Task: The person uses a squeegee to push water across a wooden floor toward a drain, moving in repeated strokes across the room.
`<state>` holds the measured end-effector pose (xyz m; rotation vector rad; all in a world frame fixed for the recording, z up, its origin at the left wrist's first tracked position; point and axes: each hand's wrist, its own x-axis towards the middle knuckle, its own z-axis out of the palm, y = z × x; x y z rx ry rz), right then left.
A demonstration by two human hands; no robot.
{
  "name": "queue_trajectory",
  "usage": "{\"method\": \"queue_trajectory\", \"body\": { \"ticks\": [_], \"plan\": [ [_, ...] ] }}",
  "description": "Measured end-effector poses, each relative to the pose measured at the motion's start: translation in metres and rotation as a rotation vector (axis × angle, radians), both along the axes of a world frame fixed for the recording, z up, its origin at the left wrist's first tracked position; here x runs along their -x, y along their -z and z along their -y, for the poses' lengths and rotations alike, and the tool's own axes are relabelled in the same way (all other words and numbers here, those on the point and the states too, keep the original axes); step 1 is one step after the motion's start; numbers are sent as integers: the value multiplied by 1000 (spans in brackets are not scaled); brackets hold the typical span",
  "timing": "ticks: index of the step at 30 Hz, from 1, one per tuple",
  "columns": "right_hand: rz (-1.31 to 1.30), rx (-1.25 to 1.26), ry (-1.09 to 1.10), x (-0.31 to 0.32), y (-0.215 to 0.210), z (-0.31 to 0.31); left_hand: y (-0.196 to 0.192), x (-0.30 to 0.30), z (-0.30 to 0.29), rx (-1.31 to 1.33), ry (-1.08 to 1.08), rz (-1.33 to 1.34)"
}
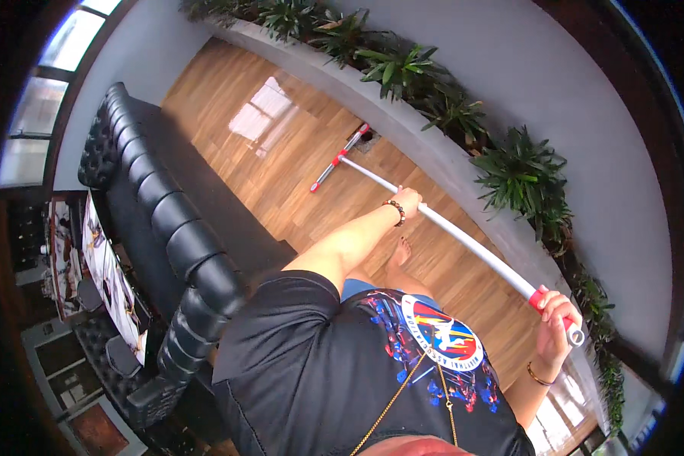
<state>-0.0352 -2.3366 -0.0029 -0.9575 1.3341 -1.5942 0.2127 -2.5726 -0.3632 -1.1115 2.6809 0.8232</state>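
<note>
- left hand is wrapped around the middle of the white mop handle.
- right hand is closed on the red grip at the handle's top end.
- the flat mop head rests on the wooden floor, near the grey planter ledge with green plants.
- a black tufted sofa runs along the floor's left edge.

A large flat printed poster, pale with dark and reddish pictures, leans just behind the black tufted sofa at the room's left edge; a second printed sheet stands beyond it, farther from the sofa.
</note>
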Motion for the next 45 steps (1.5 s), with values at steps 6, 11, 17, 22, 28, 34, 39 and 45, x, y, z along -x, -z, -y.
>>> {"method": "queue_trajectory", "body": {
  "ticks": [6, 11, 17, 22, 28, 34, 39, 45],
  "plan": [
    [-229, 617, 15, 13, -67, -96, -119, 10, -64, -85, 243, -232],
    [-18, 786, -71, -65, -150, -177, -172, -2, -188, -280, 506, -328],
    [-106, 716, 172, -173, -156, -235, -143, -53, -274, -545, 635, -332],
    [-97, 759, 371, -235, -133, -255, -111, -79, -297, -538, 636, -334],
    [-279, 738, 477, -281, -55, -231, -36, -124, -217, -230, 484, -490],
    [-244, 520, 605, -323, 33, -183, 13, -107, -113, 42, 678, -76],
    [-266, 411, 603, -323, 50, -167, 14, -126, -76, 215, 498, 49],
    [-188, 704, 479, -276, -48, -280, -113, -114, -208, -129, 581, -307]
  ]
}}
